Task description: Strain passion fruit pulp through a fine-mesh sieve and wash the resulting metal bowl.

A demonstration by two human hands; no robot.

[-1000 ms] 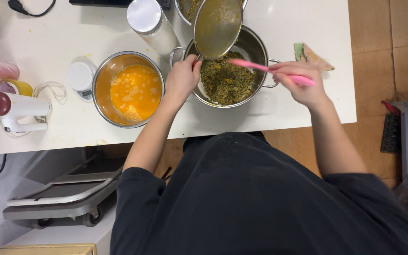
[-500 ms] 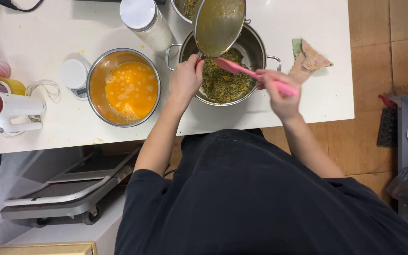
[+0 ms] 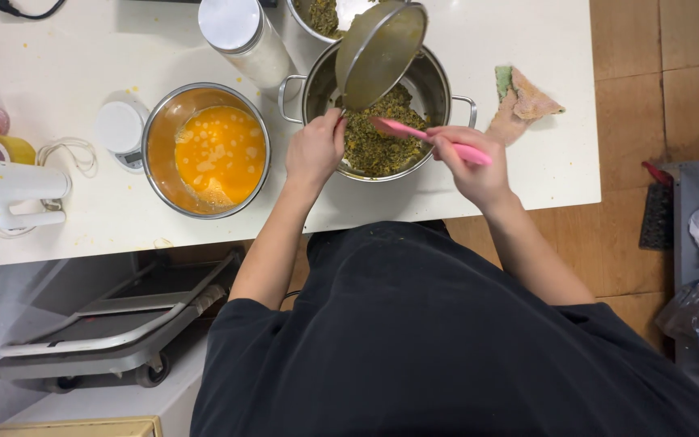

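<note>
A steel pot (image 3: pixel 445 84) holding a green-brown chopped mixture (image 3: pixel 375 146) stands on the white table (image 3: pixel 519 174) in front of me. My left hand (image 3: pixel 315 150) grips the rim of a steel bowl (image 3: pixel 380 50) that is tilted on edge over the pot, its inside coated in yellowish residue. My right hand (image 3: pixel 472 167) holds a pink spatula (image 3: pixel 414 135) by the handle, and its blade rests in the mixture.
Left of the pot are a steel bowl of orange liquid (image 3: pixel 218 154), a small white scale (image 3: pixel 119 129) and a white appliance with a dark red cap (image 3: pixel 10 190). A white-lidded jar (image 3: pixel 240 32), a second pot (image 3: pixel 317 16), a cloth (image 3: pixel 519 101). A cart (image 3: pixel 107 332) stands below.
My right hand has moved left, closer to the pot, bringing the spatula blade from the right rim into the mixture. The left hand keeps the bowl tilted over the pot.
</note>
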